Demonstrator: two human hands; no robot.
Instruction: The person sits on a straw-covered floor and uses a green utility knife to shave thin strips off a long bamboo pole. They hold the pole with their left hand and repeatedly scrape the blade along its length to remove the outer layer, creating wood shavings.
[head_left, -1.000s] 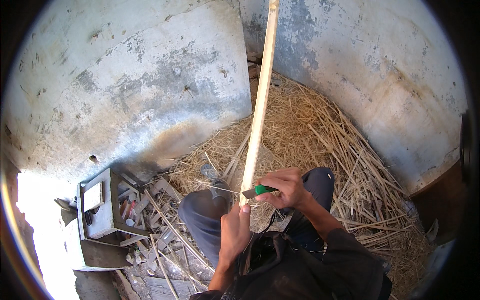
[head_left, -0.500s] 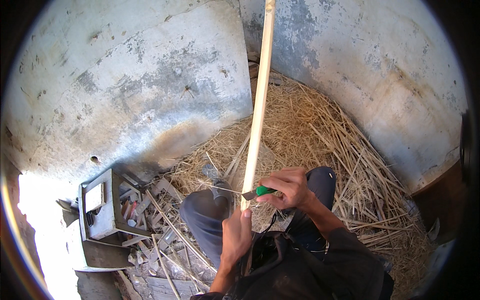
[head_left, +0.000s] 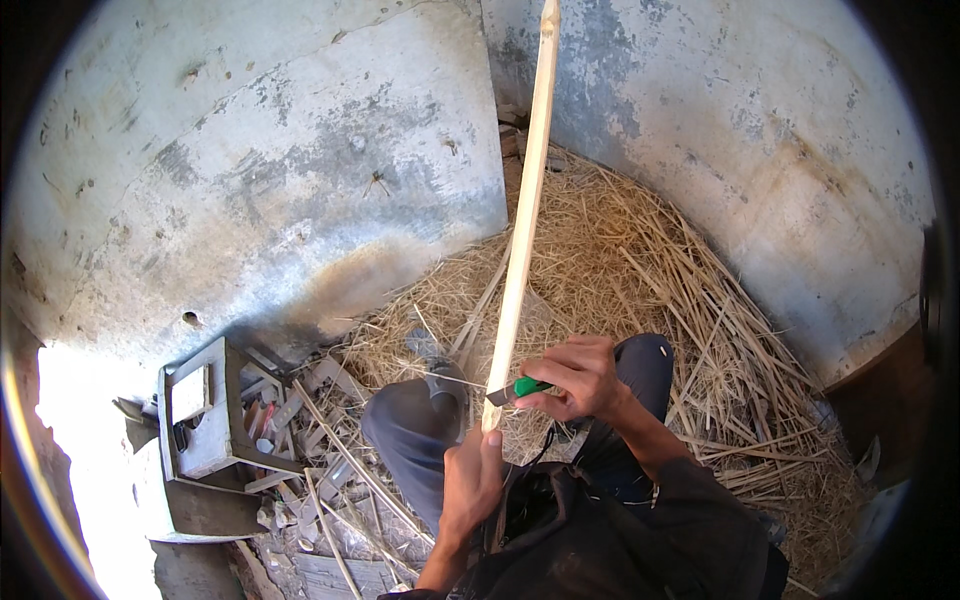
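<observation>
A long, pale bamboo strip with a node near its top end stretches away from my lap toward the wall corner. My left hand is closed around its near end, thumb lying along the top. In my right hand is a green-handled knife. Its dark blade rests against the strip just beyond my left thumb. A thin sliver sticks out to the left from where the blade meets the bamboo. My bent knees are on either side of the work.
Straw-like shavings and long thin strips are heaped along the right wall. On the left, a worn box-like stand holds small items, with wood scraps beside it. Peeling walls meet in a corner ahead.
The bamboo strip has shifted slightly toward me, its far node now lower in view. My left hand has come back a little with it. The knife stays nearly in place.
</observation>
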